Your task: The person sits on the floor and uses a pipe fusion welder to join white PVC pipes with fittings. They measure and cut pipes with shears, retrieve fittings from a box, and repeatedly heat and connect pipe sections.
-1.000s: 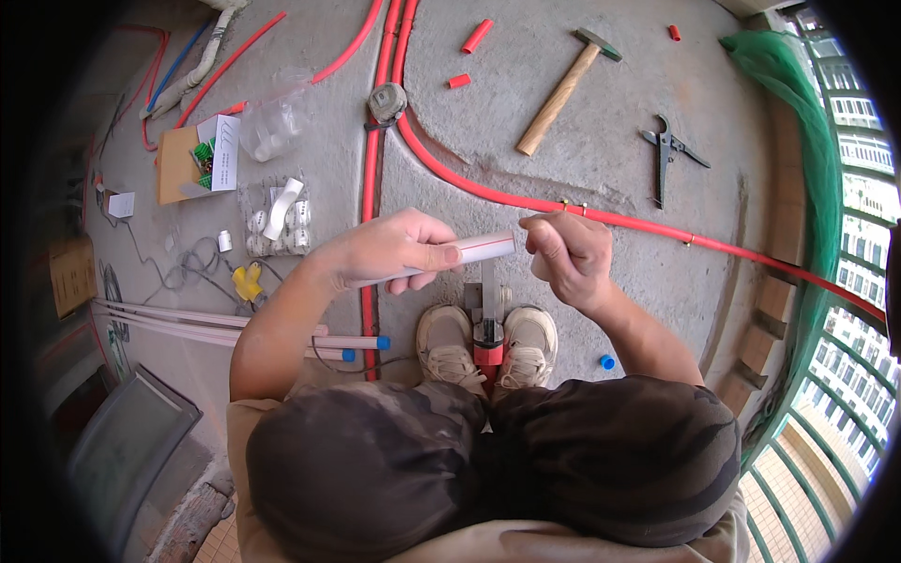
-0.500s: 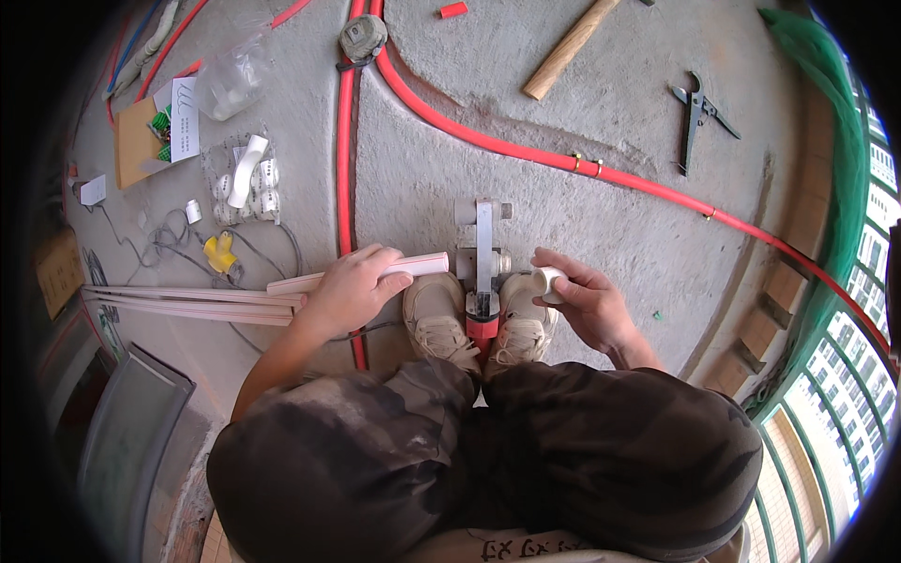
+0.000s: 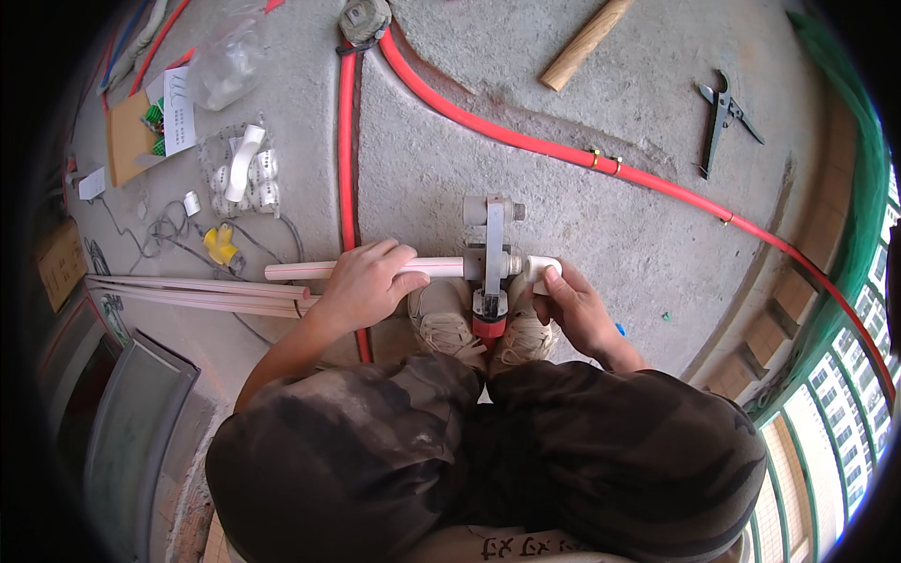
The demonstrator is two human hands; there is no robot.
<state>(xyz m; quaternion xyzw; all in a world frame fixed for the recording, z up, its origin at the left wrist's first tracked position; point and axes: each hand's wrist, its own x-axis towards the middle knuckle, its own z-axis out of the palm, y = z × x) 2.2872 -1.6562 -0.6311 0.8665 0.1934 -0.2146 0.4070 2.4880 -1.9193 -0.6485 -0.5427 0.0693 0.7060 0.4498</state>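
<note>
My left hand (image 3: 369, 281) is closed round a white plastic pipe (image 3: 441, 267) with a thin red stripe, held level. The pipe's right end meets the left side of a pipe welding tool (image 3: 494, 246), a grey upright plate with metal dies and a red base, standing between my shoes. On the tool's other side, my right hand (image 3: 580, 305) pinches a short white elbow fitting (image 3: 542, 266). Its mouth faces the lower right die (image 3: 514, 265); whether they touch I cannot tell. Another pair of dies (image 3: 479, 209) sits higher on the plate.
Red conduit (image 3: 526, 141) crosses the concrete floor, with a tape measure (image 3: 364, 21) on it. Beyond lie a wooden handle (image 3: 584, 45) and black pipe cutters (image 3: 719, 122). At left are spare pipes (image 3: 216, 298), bagged fittings (image 3: 246, 169), a yellow connector (image 3: 221, 246) and cables.
My left hand has pushed the pipe rightward against the tool's die. My right hand has turned the elbow fitting and brought it left, close to the opposite die. The view has shifted slightly.
</note>
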